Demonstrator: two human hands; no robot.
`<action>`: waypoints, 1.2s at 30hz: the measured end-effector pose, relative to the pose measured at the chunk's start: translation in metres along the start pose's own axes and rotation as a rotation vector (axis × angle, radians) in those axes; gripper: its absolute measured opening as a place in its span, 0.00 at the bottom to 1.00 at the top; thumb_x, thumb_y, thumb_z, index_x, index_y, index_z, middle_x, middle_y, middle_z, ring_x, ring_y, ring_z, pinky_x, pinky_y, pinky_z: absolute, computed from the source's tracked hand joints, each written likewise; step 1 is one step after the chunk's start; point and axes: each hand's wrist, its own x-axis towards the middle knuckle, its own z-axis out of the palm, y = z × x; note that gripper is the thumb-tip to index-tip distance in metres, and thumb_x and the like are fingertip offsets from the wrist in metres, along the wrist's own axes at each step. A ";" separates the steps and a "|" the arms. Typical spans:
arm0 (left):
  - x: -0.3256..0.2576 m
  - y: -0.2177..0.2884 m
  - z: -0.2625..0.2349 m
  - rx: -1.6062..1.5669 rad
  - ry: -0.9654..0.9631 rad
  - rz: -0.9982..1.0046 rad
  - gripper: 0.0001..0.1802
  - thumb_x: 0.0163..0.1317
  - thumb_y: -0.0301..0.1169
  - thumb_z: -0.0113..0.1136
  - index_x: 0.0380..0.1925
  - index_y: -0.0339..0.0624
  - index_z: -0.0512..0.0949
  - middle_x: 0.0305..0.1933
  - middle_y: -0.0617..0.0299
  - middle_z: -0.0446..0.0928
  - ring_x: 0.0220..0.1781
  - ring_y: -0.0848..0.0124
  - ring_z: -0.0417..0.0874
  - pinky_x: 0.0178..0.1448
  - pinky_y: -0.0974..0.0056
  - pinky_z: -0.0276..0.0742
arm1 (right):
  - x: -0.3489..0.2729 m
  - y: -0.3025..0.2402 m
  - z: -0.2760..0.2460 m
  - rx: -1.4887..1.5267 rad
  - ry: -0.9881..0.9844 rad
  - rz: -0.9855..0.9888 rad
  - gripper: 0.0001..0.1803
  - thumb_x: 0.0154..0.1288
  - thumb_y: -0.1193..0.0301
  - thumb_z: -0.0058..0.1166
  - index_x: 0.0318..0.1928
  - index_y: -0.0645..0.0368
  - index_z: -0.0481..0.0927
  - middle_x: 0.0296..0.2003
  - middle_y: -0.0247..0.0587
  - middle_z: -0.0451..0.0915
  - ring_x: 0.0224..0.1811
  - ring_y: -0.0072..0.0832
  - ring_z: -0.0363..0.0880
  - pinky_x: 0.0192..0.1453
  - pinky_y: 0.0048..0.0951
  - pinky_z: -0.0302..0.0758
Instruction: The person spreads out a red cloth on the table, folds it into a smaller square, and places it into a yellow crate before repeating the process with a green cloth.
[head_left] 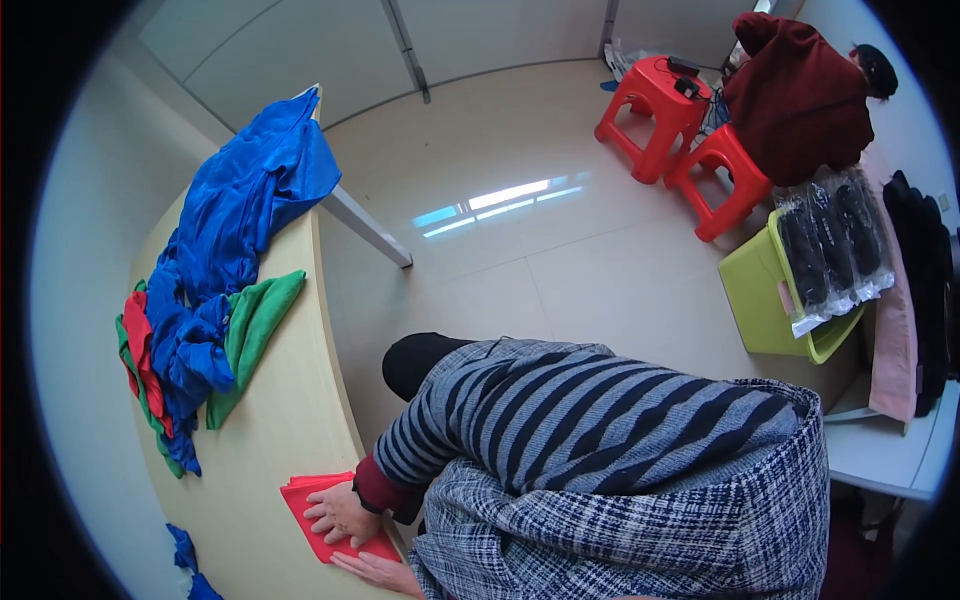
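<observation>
Lying toward the surface's (255, 505) upper end, blue cloth (225, 200) overlaps green cloth (262, 318) and a small red piece (137, 325). Rightward, a folded red cloth (318, 484) rests at the surface's right edge; the right hand (343, 514) presses it, open and spread, and the left hand (380, 572), fingers extended, lies against its lower edge.

Pale table (265, 455) under folded red cloth (302, 497), blue cloths (245, 180), green cloth (262, 325).

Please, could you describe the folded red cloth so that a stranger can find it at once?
Find the pale table along the picture's left. By its right edge, low down, a hand with a striped sleeve rests on the folded red cloth. It lies flat; the other red cloth, farther up, is crumpled among blue fabric and green fabric.
</observation>
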 end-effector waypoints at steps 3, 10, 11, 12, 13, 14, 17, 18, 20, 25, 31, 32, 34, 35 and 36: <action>-0.002 0.001 0.003 -0.026 0.025 0.012 0.30 0.79 0.36 0.42 0.74 0.27 0.58 0.77 0.30 0.57 0.78 0.38 0.60 0.81 0.46 0.56 | -0.004 0.005 -0.003 0.010 0.001 0.018 0.34 0.74 0.45 0.42 0.71 0.50 0.71 0.77 0.46 0.60 0.82 0.48 0.47 0.82 0.58 0.38; 0.011 0.016 -0.004 0.086 -0.043 0.029 0.29 0.80 0.35 0.41 0.75 0.30 0.58 0.79 0.36 0.55 0.79 0.44 0.60 0.81 0.50 0.54 | -0.005 0.013 0.004 -0.026 0.195 0.040 0.32 0.71 0.42 0.46 0.65 0.47 0.77 0.72 0.44 0.68 0.79 0.49 0.53 0.80 0.58 0.44; 0.008 0.018 -0.012 0.138 -0.063 -0.005 0.29 0.80 0.34 0.41 0.75 0.31 0.59 0.80 0.38 0.55 0.80 0.46 0.60 0.82 0.51 0.54 | -0.009 0.020 0.003 -0.039 0.222 0.053 0.32 0.70 0.43 0.47 0.64 0.47 0.78 0.71 0.43 0.69 0.78 0.48 0.54 0.80 0.58 0.44; 0.000 0.012 -0.022 0.097 -0.059 -0.088 0.29 0.79 0.34 0.42 0.75 0.31 0.59 0.80 0.39 0.55 0.80 0.46 0.60 0.81 0.51 0.54 | -0.001 0.008 -0.005 -0.023 0.174 0.051 0.32 0.68 0.43 0.48 0.64 0.48 0.78 0.69 0.42 0.71 0.78 0.44 0.56 0.80 0.58 0.44; -0.004 0.009 -0.022 0.061 -0.045 -0.174 0.29 0.79 0.34 0.42 0.75 0.31 0.59 0.80 0.39 0.55 0.79 0.45 0.60 0.81 0.51 0.55 | 0.002 0.001 -0.014 -0.002 0.139 0.050 0.32 0.68 0.44 0.48 0.64 0.49 0.77 0.67 0.41 0.72 0.76 0.40 0.58 0.81 0.57 0.44; 0.000 0.016 -0.017 0.082 -0.034 -0.121 0.29 0.79 0.35 0.42 0.75 0.32 0.59 0.81 0.42 0.55 0.80 0.47 0.60 0.79 0.49 0.56 | -0.006 0.008 -0.017 -0.039 0.153 0.072 0.33 0.69 0.45 0.47 0.67 0.49 0.76 0.70 0.40 0.71 0.78 0.39 0.56 0.82 0.54 0.43; 0.008 0.022 -0.004 0.088 0.007 -0.148 0.30 0.79 0.39 0.41 0.76 0.40 0.60 0.81 0.50 0.56 0.79 0.52 0.62 0.78 0.46 0.56 | -0.016 0.014 -0.037 -0.100 0.030 0.214 0.34 0.72 0.47 0.46 0.72 0.49 0.70 0.76 0.40 0.64 0.81 0.41 0.53 0.80 0.48 0.51; 0.006 0.023 -0.009 0.072 -0.031 -0.216 0.30 0.79 0.39 0.41 0.76 0.40 0.59 0.81 0.51 0.56 0.79 0.53 0.61 0.78 0.46 0.55 | -0.013 0.009 -0.046 -0.167 0.004 0.207 0.33 0.74 0.48 0.46 0.72 0.50 0.70 0.75 0.41 0.64 0.79 0.42 0.55 0.79 0.48 0.54; 0.011 0.031 -0.008 0.084 -0.014 -0.206 0.30 0.79 0.41 0.41 0.76 0.40 0.59 0.81 0.51 0.56 0.80 0.55 0.60 0.79 0.47 0.53 | -0.021 0.017 -0.048 -0.188 0.018 0.251 0.32 0.76 0.50 0.44 0.73 0.51 0.68 0.75 0.42 0.63 0.78 0.44 0.57 0.78 0.48 0.56; -0.001 0.029 -0.018 0.096 0.025 -0.249 0.30 0.79 0.42 0.40 0.76 0.41 0.59 0.81 0.52 0.56 0.80 0.56 0.59 0.80 0.48 0.50 | -0.019 0.014 -0.045 -0.198 0.028 0.196 0.31 0.77 0.53 0.43 0.74 0.53 0.67 0.76 0.44 0.62 0.77 0.46 0.58 0.78 0.47 0.56; -0.001 0.032 -0.018 0.062 0.027 -0.274 0.30 0.80 0.43 0.40 0.76 0.41 0.59 0.82 0.55 0.55 0.81 0.56 0.58 0.81 0.42 0.48 | -0.012 -0.001 -0.058 -0.414 -0.019 0.171 0.31 0.78 0.52 0.42 0.72 0.55 0.69 0.74 0.44 0.65 0.77 0.45 0.58 0.78 0.52 0.55; -0.001 0.032 -0.018 0.043 0.025 -0.264 0.30 0.80 0.43 0.40 0.76 0.41 0.59 0.82 0.56 0.55 0.81 0.56 0.57 0.81 0.41 0.48 | -0.013 -0.004 -0.059 -0.487 -0.029 0.163 0.31 0.78 0.52 0.42 0.72 0.56 0.69 0.73 0.44 0.65 0.77 0.46 0.58 0.79 0.53 0.54; -0.001 0.033 -0.017 0.048 0.030 -0.263 0.30 0.80 0.43 0.40 0.76 0.41 0.59 0.82 0.55 0.55 0.81 0.55 0.57 0.81 0.42 0.48 | -0.006 -0.016 -0.056 -0.406 -0.030 0.138 0.31 0.78 0.52 0.42 0.72 0.56 0.68 0.74 0.45 0.64 0.78 0.46 0.57 0.80 0.52 0.53; 0.000 0.032 -0.016 0.049 0.032 -0.256 0.31 0.80 0.44 0.40 0.76 0.41 0.59 0.82 0.54 0.55 0.81 0.55 0.57 0.81 0.42 0.48 | 0.000 -0.023 -0.053 -0.325 -0.033 0.119 0.31 0.78 0.53 0.43 0.73 0.56 0.68 0.74 0.46 0.64 0.79 0.46 0.56 0.81 0.52 0.51; 0.001 0.032 -0.015 0.050 0.033 -0.250 0.31 0.80 0.44 0.39 0.76 0.41 0.59 0.82 0.53 0.55 0.81 0.54 0.57 0.81 0.43 0.47 | 0.004 -0.030 -0.050 -0.245 -0.035 0.101 0.31 0.78 0.54 0.43 0.73 0.56 0.67 0.75 0.47 0.63 0.79 0.46 0.55 0.82 0.52 0.50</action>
